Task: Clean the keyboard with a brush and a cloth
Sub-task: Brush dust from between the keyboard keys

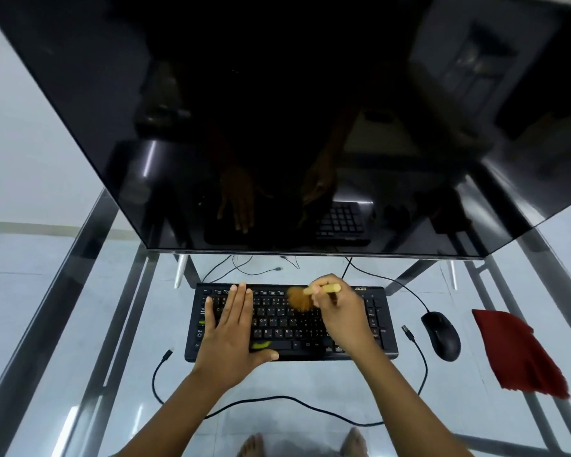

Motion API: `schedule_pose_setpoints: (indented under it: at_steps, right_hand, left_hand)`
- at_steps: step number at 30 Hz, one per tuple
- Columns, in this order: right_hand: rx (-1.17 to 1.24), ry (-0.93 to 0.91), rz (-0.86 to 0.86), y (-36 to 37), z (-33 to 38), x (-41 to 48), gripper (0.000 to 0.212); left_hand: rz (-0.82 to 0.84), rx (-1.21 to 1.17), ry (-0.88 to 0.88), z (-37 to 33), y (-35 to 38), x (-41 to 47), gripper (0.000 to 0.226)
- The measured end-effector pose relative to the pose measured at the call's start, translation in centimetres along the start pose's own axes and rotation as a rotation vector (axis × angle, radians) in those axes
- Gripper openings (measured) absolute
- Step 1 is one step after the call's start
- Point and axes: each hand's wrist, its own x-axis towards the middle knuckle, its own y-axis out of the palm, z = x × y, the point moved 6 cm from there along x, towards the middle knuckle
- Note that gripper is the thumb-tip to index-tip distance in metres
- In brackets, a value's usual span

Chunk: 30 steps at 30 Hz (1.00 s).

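Bristles of the brush (302, 298) meet the keys near the upper middle of the keyboard (287, 324), and that contact is what the coming stroke depends on. The keyboard lies with its long axis running left to right across the glass table (327, 380), directly in front of the person and below the dark monitor (277, 127). The brush lies roughly along that same axis, with its pale wooden handle pointing right and its soft tan tuft fanned out to the left, blurred at the tips.

The right hand (340, 315) pinches the handle with curled fingers and hovers over the right-centre keys. Unswept rows lie toward the person and to either side of the tuft. The left hand (234, 331) rests flat on the left half of the keyboard, fingers straight and together and thumb spread along the front edge, apparently steadying the board.

The keyboard is matte black plastic with low keys and narrow gaps. A greenish mark shows on the front row by the left thumb. The red cloth (515, 351) lies crumpled and soft on the far right of the table, well apart from the keyboard and beyond the black mouse (440, 334), so the right hand is the nearer one to reach it. A thin black cable (277, 399) loops across the glass in front of the keyboard.

Brushing looks to be under way, and the wiping is judged not yet begun.
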Motion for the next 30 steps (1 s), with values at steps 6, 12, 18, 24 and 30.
schedule_pose_setpoints:
  at_steps: [6, 12, 18, 24, 30]
  right_hand:
    - [0.075, 0.072, 0.127, 2.7, 0.5, -0.2, 0.013]
    - [0.075, -0.008, 0.137, 2.9, 1.5, -0.4, 0.012]
    - [0.131, -0.004, 0.009, 1.6, 1.4, -0.2, 0.011]
    - [-0.020, -0.067, -0.002, 2.9, 1.4, -0.7, 0.020]
    - [0.014, -0.112, -0.018, 4.0, 2.0, -1.1, 0.013]
  left_hand:
    - [0.011, 0.008, -0.009, 0.3, 0.6, -0.1, 0.118]
    - [-0.093, -0.040, 0.001, 1.0, -0.2, -0.4, 0.120]
    - [-0.212, -0.243, -0.089, 4.3, -1.0, -2.1, 0.119]
    - [-0.224, -0.424, -0.163, 7.0, 0.0, -4.0, 0.122]
    - [-0.250, -0.544, -0.125, 6.7, 0.2, -5.2, 0.122]
